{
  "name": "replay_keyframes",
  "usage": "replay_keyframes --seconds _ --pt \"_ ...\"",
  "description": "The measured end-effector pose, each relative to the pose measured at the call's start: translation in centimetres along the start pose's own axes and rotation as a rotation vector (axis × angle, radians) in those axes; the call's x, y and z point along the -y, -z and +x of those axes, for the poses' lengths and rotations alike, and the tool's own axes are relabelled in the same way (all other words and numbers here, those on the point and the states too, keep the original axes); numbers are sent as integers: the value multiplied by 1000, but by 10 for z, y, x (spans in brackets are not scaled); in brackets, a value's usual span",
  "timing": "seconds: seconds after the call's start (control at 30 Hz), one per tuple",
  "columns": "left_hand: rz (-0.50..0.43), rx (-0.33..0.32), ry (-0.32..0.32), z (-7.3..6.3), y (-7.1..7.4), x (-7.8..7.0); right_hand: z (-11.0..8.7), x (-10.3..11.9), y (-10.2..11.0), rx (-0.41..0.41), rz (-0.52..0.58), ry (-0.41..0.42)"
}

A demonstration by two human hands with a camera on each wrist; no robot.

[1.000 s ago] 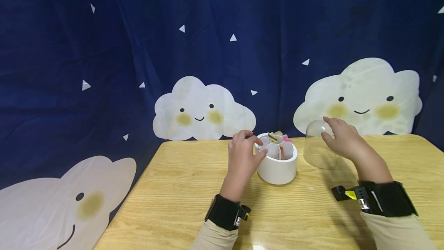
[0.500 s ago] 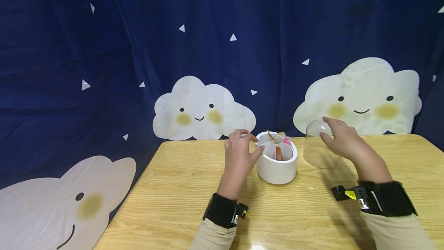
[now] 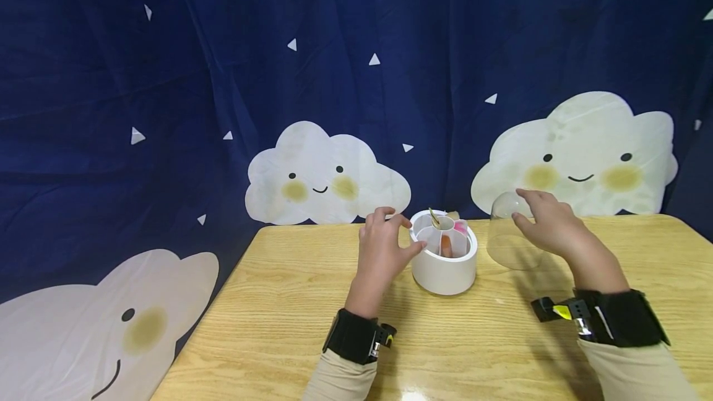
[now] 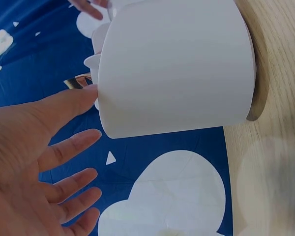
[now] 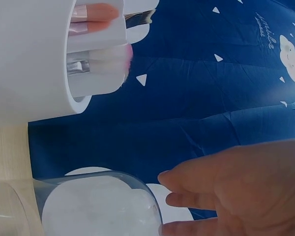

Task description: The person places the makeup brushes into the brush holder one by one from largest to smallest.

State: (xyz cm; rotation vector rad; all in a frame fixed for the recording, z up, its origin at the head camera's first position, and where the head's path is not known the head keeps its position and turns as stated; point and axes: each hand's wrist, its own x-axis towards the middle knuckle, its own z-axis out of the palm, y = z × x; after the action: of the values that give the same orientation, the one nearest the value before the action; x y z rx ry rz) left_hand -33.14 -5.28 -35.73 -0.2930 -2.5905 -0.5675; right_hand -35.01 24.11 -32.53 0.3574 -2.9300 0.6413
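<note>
A round white makeup brush holder (image 3: 444, 277) stands upright on the table, with petal-shaped compartments inside its rim. In the right wrist view it contains orange-tipped brushes (image 5: 99, 13), a pale brush with pink tips (image 5: 105, 60) and a dark-bristled brush (image 5: 139, 18). My left hand (image 3: 383, 247) is at the holder's left side, thumb and index finger spread at the rim, the other fingers loosely extended. To the right stands a clear domed cover (image 3: 503, 243). My right hand (image 3: 553, 223) is at the dome's top, with its relaxed fingertips right at the clear surface.
The light wooden table (image 3: 278, 302) runs back to a dark blue curtain (image 3: 345, 11) with white clouds and triangles. Black camera bands circle both wrists, including the left band (image 3: 352, 336) and the right band (image 3: 624, 319).
The compartment insert in the holder has turned, bringing the orange brush left and the pink one into fuller view. My left hand has shifted slightly left. The right hand and dome have barely moved.
</note>
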Motion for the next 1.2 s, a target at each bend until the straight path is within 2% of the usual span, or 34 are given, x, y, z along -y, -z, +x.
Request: replay_keyframes --seconds 0.37,0.53,0.83,1.03,1.2 --pt "2 -68 26 3 -2 3 -1 2 2 4 -15 -27" --pt "-23 -105 6 4 -3 4 -1 3 2 12 -19 -38" --pt "-53 -27 -15 2 1 0 -1 4 0 10 -21 -37" --pt "-54 21 5 0 -1 2 -2 5 -1 6 -20 -23" --pt "-38 -3 15 0 -5 5 -3 6 -1 7 -24 -27"
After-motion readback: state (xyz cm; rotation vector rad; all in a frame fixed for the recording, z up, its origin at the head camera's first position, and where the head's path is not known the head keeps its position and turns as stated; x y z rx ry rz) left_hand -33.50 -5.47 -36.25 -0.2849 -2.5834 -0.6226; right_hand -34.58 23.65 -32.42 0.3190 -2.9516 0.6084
